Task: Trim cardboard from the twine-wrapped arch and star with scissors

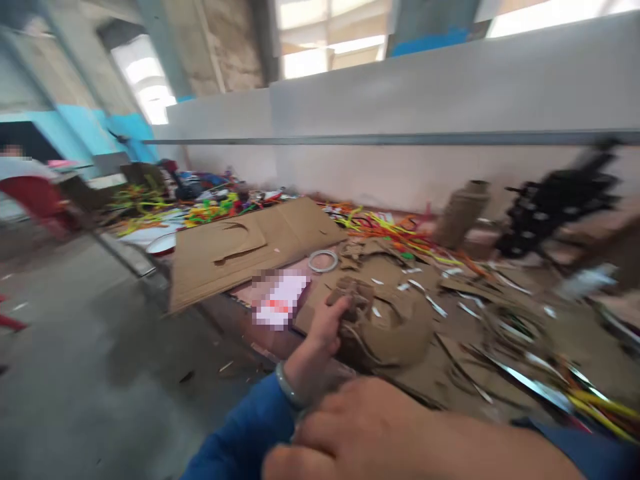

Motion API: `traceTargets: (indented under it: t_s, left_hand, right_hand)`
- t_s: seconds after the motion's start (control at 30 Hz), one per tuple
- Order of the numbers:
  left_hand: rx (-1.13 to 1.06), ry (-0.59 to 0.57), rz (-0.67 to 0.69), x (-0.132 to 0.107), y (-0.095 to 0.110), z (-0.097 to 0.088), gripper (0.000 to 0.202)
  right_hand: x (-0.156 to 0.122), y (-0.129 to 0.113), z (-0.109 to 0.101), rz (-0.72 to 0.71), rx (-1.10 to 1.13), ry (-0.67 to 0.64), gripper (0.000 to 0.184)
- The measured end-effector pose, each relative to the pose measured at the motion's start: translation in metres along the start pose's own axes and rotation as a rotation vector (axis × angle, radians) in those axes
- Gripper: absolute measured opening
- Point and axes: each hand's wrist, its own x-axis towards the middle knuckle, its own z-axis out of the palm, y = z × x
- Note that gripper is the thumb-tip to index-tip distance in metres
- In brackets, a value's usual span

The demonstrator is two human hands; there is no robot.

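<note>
My left hand (327,327), in a blue sleeve with a pale bangle at the wrist, grips a curved brown cardboard piece (387,327) that rests on the table. My right hand (360,433) is close to the camera at the bottom, blurred, its fingers curled over near the left wrist; whether it holds anything I cannot make out. Cardboard scraps and white strips lie around the curved piece.
A large flat cardboard sheet (235,250) lies left of the hands, with a tape ring (323,261) beside it. Coloured pipe cleaners (390,230) are strewn along the back. A brown cylinder (463,213) and a black object (555,207) stand at right. A person (27,183) is at far left.
</note>
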Motion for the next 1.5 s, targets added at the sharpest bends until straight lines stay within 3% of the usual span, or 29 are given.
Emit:
traceTargets:
  t_s: [0.1,0.17,0.27,0.4,0.5,0.6,0.8,0.9,0.97,1.07,1.2,1.3,1.37,1.5]
  left_hand:
    - [0.039,0.032,0.008,0.004,-0.001,-0.002,0.036]
    - [0.064,0.04,0.006,0.006,-0.001,-0.002,0.035]
    - [0.085,0.052,0.02,0.007,0.0,0.0,0.029]
    - [0.098,0.062,0.048,0.004,0.002,0.002,0.022]
    - [0.108,0.07,0.06,0.005,0.002,0.002,0.018]
    - [0.117,0.071,0.063,0.005,0.003,0.004,0.019]
    - [0.162,0.094,0.091,-0.003,0.013,0.024,0.015]
    - [0.172,0.026,0.137,-0.004,0.018,0.037,0.015]
    - [0.178,-0.026,0.163,-0.002,0.021,0.046,0.02]
    - [0.187,-0.107,0.186,0.002,0.021,0.063,0.026]
    - [0.156,-0.254,0.211,0.01,0.016,0.093,0.03]
    - [0.13,-0.33,0.206,0.016,0.012,0.114,0.031]
    - [0.111,-0.356,0.212,0.022,0.01,0.124,0.032]
    - [0.08,-0.423,0.276,0.031,0.015,0.139,0.033]
  right_hand:
    - [-0.029,0.001,0.016,0.225,-0.278,0.037,0.021]
    - [-0.059,0.007,0.027,0.394,-0.28,0.021,0.019]
    - [-0.119,0.018,0.047,0.708,-0.204,0.109,0.024]
    - [-0.212,0.036,0.075,1.063,-0.41,0.19,0.025]
    - [-0.272,0.046,0.094,1.188,-0.431,0.206,0.027]
    - [-0.305,0.049,0.107,1.238,-0.393,0.205,0.029]
    - [-0.305,0.056,0.112,1.206,-0.311,0.289,0.035]
    - [-0.306,0.056,0.11,1.192,-0.274,0.364,0.043]
    - [-0.31,0.055,0.107,1.202,-0.202,0.486,0.042]
    - [-0.311,0.056,0.1,1.232,-0.022,0.794,0.041]
    - [-0.281,0.062,0.08,1.082,0.216,1.162,0.051]
    - [-0.248,0.071,0.063,0.977,0.364,1.296,0.053]
    - [-0.23,0.08,0.055,0.871,0.549,1.332,0.051]
    - [-0.211,0.098,0.044,0.808,0.761,1.394,0.056]
